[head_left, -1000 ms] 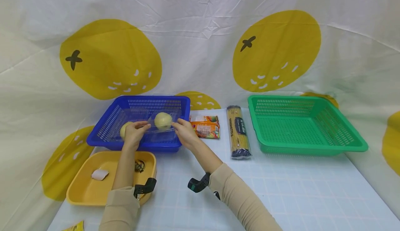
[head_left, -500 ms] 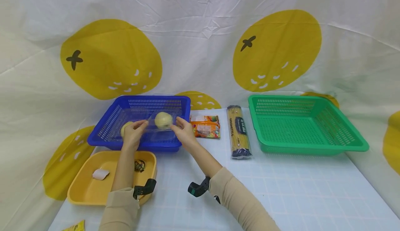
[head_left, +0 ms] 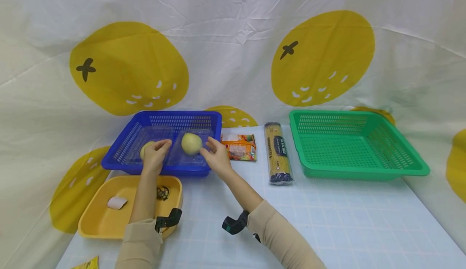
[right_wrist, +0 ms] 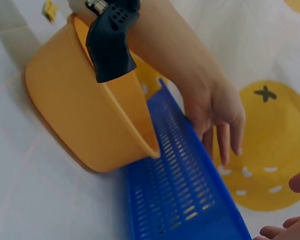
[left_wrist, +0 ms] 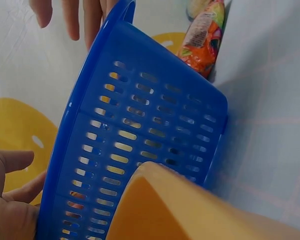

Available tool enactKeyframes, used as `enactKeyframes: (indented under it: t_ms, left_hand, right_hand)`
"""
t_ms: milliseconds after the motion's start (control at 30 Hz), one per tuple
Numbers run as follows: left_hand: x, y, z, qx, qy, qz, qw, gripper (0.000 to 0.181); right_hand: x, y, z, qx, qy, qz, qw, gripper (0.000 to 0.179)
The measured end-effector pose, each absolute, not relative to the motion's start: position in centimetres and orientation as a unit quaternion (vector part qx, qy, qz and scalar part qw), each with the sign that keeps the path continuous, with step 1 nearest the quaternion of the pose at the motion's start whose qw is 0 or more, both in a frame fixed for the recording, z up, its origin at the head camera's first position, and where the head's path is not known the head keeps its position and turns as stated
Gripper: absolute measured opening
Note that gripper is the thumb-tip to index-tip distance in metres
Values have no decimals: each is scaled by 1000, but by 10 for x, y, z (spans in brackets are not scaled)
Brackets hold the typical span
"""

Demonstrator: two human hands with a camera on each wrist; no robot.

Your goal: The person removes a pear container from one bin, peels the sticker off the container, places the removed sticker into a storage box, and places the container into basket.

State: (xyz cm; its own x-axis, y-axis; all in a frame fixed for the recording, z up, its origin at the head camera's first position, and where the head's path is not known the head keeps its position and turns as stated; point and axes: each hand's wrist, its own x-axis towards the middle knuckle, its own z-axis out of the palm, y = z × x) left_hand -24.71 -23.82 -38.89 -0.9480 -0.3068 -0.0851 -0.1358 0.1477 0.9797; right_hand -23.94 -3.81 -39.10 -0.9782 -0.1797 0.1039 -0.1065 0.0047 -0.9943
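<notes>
In the head view, a pale yellow-green round fruit [head_left: 191,144] sits in a clear plastic container [head_left: 176,158] on the right side of the blue basket [head_left: 215,139]. My right hand [head_left: 217,157] hovers just right of that fruit, thumb and fingers apart, with nothing gripped. Over the basket's front left is my left hand [head_left: 154,156], its fingers loosely bent and holding nothing visible. It partly covers a second pale fruit [head_left: 144,150], which lies in another clear container [head_left: 156,131]. Both wrist views show spread, relaxed fingers above the basket rim.
A yellow tub [head_left: 98,220] with a whitish piece [head_left: 117,202] inside stands in front of the basket, under my left forearm. Rightward lie an orange snack packet [head_left: 240,149], a spaghetti pack [head_left: 278,153] and a green basket [head_left: 364,172]. A yellow wrapper [head_left: 89,263] is near the front left.
The clear plastic held between both hands has been let go and now lies lower in the basket with its fruit. My right hand has drawn slightly right; the left has barely moved.
</notes>
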Motion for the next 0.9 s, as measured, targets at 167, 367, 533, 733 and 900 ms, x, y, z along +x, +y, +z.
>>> enactKeyframes:
  t_ms: [167,367,533,733,900]
  left_hand:
    - [-246,-239,-390,146,-754,-637,66,49]
    - [-244,-241,-391,121,-741,-656,74,49]
    - [-245,-241,-394,86,-708,-695,88,47]
    - [-241,-236,-394,72,-719,-680,122,43]
    - [-235,-226,-391,53,-758,-636,137,41]
  right_hand:
    - [-238,-32,-395,-104,697,-709,35,55]
    - [-236,-22,-398,-120,665,-735,54,58]
    - [-235,-11,-401,-120,652,-746,67,57]
    - [-235,6,-405,-134,650,-744,82,57]
    - [-235,27,-407,-158,669,-724,68,56]
